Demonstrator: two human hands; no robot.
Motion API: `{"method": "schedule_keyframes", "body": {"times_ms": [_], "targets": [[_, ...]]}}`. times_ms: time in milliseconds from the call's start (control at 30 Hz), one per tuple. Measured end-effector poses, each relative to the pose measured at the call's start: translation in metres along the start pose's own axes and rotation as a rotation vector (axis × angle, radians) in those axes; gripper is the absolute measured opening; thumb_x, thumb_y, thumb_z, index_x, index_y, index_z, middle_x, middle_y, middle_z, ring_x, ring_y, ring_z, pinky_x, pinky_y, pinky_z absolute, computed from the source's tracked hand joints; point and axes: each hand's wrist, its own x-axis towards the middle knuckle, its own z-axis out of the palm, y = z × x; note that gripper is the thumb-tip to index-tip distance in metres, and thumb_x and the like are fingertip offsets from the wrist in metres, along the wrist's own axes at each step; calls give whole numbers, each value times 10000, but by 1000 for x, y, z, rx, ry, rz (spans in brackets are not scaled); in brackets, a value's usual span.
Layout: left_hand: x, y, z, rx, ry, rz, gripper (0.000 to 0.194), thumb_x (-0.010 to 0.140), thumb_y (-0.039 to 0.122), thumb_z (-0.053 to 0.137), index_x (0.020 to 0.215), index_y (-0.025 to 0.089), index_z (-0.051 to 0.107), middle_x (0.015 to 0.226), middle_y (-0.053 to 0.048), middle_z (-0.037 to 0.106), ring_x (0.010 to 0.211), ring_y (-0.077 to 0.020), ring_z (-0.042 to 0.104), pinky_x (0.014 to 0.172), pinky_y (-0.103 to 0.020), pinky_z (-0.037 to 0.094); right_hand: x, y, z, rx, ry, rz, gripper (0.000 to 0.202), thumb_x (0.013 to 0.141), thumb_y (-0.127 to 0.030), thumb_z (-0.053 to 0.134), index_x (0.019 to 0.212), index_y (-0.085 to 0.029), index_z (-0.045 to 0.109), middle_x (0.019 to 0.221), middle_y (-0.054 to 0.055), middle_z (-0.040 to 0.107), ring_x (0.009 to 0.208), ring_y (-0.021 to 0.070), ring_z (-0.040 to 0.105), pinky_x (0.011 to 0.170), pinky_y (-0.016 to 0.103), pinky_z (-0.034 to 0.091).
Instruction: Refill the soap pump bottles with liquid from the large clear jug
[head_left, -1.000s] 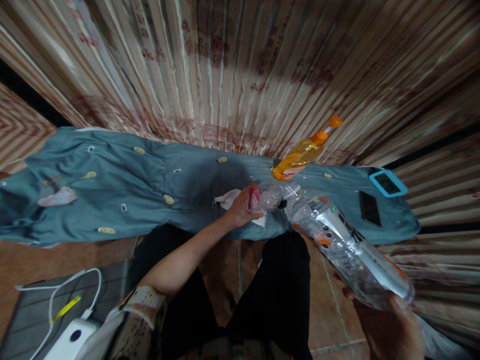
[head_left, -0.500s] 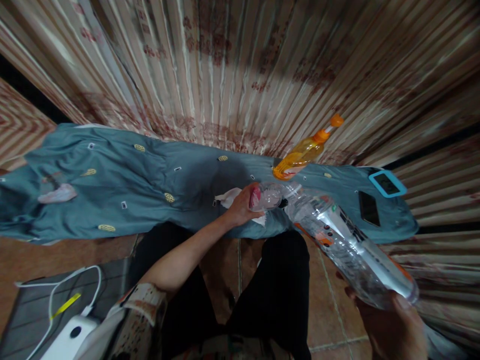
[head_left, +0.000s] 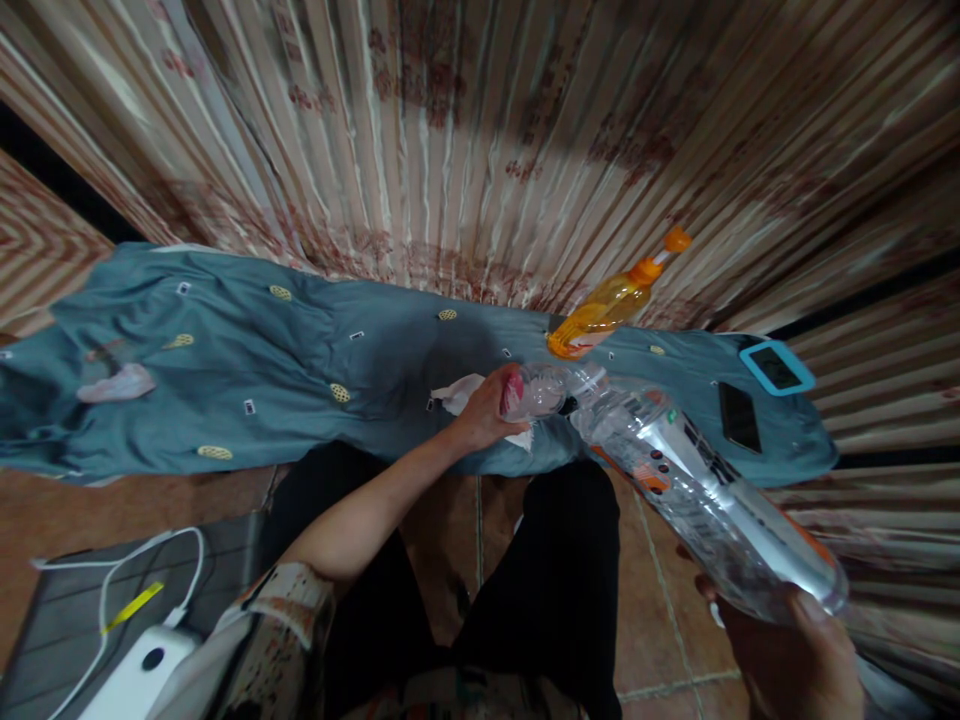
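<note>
My left hand (head_left: 486, 412) is wrapped round the pinkish end of a small clear plastic bottle (head_left: 541, 390). My right hand (head_left: 796, 640) grips the base of a large clear plastic bottle (head_left: 690, 490) with a silver and orange label. The large bottle is tilted, its neck end pointing up and left at the mouth of the small one. The two mouths meet or lie very close; I cannot tell whether they touch. White tissue (head_left: 459, 394) lies under my left hand. Just beyond the bottles stands a pump bottle of orange liquid (head_left: 600, 312).
A teal patterned cloth (head_left: 390, 370) covers the long narrow surface. A blue-framed device (head_left: 777, 367) and a dark phone (head_left: 740, 417) lie at its right end, a crumpled pale wipe (head_left: 117, 384) at its left. Lower left is a white power bank (head_left: 141, 672) with a cable. A pleated curtain (head_left: 450, 150) hangs behind.
The base of the large bottle and my right hand have shifted slightly right. My left hand and the small bottle have barely moved.
</note>
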Motion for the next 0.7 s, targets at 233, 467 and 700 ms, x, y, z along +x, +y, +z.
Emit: {"method": "schedule_keyframes", "body": {"times_ms": [233, 467, 700], "targets": [[0, 1, -1, -4, 4, 16, 968, 646, 326, 891, 1462, 178, 392, 1489, -175, 530, 1386, -366, 519, 1187, -546, 417, 3, 2, -3, -26, -14, -19, 688, 594, -575, 878, 1221, -343, 717, 1252, 15, 658, 840, 220, 684, 506, 259, 540], [0, 3, -1, 5, 10, 3, 968, 641, 298, 890, 1460, 182, 387, 1490, -164, 534, 1377, -372, 529, 1192, -554, 412, 8, 8, -9, -51, -21, -58, 710, 637, -556, 832, 1282, -287, 706, 1267, 68, 664, 843, 238, 666, 495, 264, 539], [0, -2, 0, -16, 10, 31, 965, 638, 308, 885, 1459, 218, 386, 1484, -151, 539, 1377, -356, 528, 1191, -557, 401, 7, 6, -11, -42, -38, -46, 718, 625, -548, 833, 1279, -284, 699, 1223, 64, 680, 812, 245, 684, 493, 285, 546]]}}
